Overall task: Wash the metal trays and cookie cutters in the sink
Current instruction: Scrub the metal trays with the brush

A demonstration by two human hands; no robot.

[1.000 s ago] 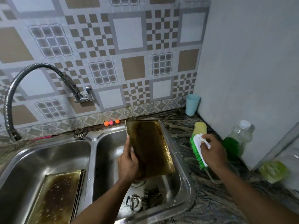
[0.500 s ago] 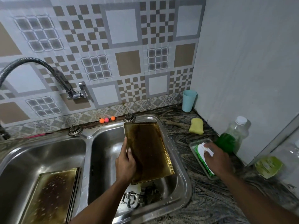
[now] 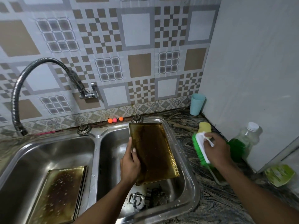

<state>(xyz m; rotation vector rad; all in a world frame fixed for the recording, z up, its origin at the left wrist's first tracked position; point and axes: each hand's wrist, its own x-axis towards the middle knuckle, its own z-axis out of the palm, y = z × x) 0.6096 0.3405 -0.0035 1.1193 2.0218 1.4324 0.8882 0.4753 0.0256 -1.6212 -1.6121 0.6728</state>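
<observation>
Sink's right basin (image 3: pixel 111 147) holds tray (image 3: pixel 153 151) (cutters (image 3: pixel 145 200) below).

glossy steel sink (image 3: pixel 191 183), tarnished metal tray (image 3: pixel 155 152)

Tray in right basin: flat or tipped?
Tipped: left hand holds the tray by its left edge, slanted above the cookie cutters beneath it.

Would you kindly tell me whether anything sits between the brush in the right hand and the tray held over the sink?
Nothing visible does: between the brush and the tray lie only the sink rim and a strip of counter. The sponge lies behind the brush.
</observation>
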